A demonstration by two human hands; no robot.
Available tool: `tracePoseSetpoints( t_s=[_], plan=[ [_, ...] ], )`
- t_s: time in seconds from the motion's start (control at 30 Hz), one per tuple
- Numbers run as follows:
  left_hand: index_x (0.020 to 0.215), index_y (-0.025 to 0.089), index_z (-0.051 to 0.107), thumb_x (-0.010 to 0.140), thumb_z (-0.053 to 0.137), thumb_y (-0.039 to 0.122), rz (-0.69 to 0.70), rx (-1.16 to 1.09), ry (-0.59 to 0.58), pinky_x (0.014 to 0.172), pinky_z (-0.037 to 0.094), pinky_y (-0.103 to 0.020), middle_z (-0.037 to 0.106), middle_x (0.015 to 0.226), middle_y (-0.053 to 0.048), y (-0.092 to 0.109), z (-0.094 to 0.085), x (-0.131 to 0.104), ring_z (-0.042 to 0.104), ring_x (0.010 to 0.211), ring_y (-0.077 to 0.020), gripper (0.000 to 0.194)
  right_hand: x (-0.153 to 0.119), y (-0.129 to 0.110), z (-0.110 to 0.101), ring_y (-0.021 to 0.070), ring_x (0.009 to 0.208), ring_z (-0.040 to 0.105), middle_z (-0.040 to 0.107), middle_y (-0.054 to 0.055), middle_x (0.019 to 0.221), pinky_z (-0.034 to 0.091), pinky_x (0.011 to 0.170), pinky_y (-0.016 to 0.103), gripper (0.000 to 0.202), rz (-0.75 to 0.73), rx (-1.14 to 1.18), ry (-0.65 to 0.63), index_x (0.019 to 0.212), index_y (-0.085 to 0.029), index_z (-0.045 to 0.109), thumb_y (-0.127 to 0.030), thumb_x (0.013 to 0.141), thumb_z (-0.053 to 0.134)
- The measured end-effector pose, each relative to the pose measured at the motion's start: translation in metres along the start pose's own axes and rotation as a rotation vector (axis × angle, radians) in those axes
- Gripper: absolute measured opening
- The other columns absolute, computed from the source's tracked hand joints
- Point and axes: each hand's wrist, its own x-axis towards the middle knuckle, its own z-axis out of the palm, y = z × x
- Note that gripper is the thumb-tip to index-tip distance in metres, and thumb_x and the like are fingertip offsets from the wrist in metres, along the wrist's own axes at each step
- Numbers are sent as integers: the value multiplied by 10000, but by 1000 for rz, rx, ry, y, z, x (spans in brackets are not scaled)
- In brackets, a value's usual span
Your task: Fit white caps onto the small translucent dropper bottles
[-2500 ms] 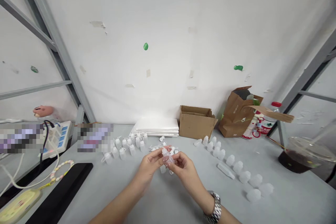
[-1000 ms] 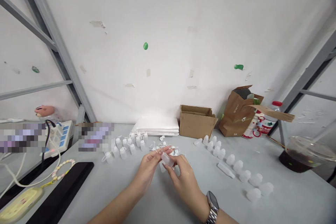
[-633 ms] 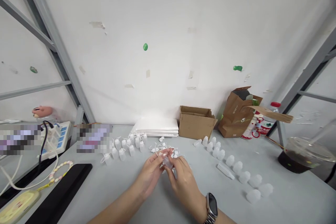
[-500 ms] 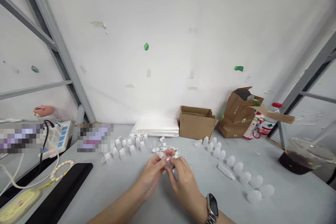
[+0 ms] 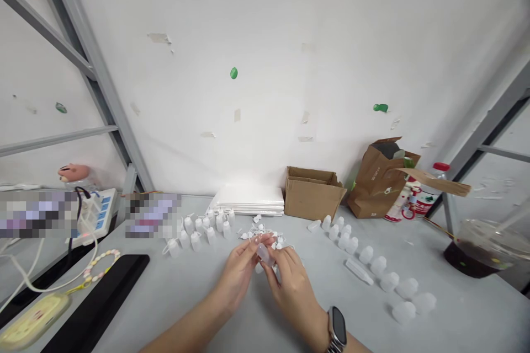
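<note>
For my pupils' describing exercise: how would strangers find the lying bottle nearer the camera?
Find the brown paper bag on the right. In front, a line of upright translucent bottles runs toward the camera. Beside its middle, on the left, the lying bottle rests flat; its closest neighbours stand.

The left hand and right hand nearly meet at lower centre of the frame, fingers bent and pinching, bare forearms slanting inward from the bottom edge.

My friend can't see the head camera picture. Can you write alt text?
Someone's left hand and right hand hold a small translucent bottle at a gray table. More bottles stand on both sides; a cardboard box is behind.
</note>
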Motion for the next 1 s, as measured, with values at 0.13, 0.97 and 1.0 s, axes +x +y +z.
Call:
tracePoseSetpoints(
  t_s=[0.13,0.97,1.0],
  plan=[
    [980,172,662,774,579,330,-57,-64,-77,926,346,-352,638,1093,-97,-3,-1,0,501,1098,-248,273,1,0,1,206,675,529,606,82,730,469,584,327,175,-44,-43,14,975,-149,535,-100,864,409],
    [912,151,668,796,549,354,-45,34,-133,530,377,-262,643,1017,-113,7,-3,1,540,687,-146,263,7,-9,-11,158,673,558,601,23,700,424,648,249,238,549,635,-266,799,-175,578,-334,877,419],
    [922,148,665,805,532,361,-53,37,-148,525,376,-261,647,1004,-117,6,-2,0,539,679,-146,277,7,-9,-11,155,652,550,590,21,680,420,630,247,252,550,636,-267,776,-173,575,-341,876,416]
  ],
)
